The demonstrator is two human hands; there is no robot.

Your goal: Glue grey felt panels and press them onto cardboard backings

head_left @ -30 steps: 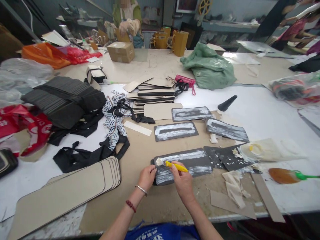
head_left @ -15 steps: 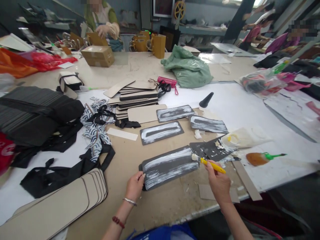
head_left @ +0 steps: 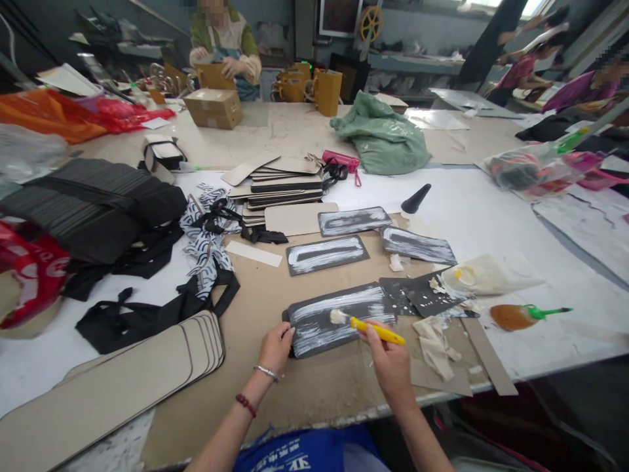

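A dark rectangular panel (head_left: 314,326), streaked with white paste, lies in front of me. My left hand (head_left: 276,344) pinches its left edge between thumb and fingers. In my right hand (head_left: 388,357) is a brush (head_left: 377,330) with a yellow handle, its pasty bristles over the middle of the panel. Whether the bristles touch the surface I cannot tell. Beyond it lie a smaller pasted panel (head_left: 328,255) and two more like it, one (head_left: 354,221) farther back and one (head_left: 417,245) to the right. Right of the brush is a crumpled cream strip (head_left: 435,347).
Paste-spotted black scraps (head_left: 407,298) and a glue bottle (head_left: 514,316) with a green nozzle lie right. Stacked beige boards (head_left: 122,387) fill the near left, with black straps (head_left: 132,334) behind. More boards (head_left: 287,187) and a green bag (head_left: 378,134) stand farther back. A co-worker (head_left: 226,49) handles a tan bag opposite.
My right hand has moved the brush left, from the panel's right end to its middle. The crumpled strip, hidden behind that hand before, now shows. My left hand still grips the edge.
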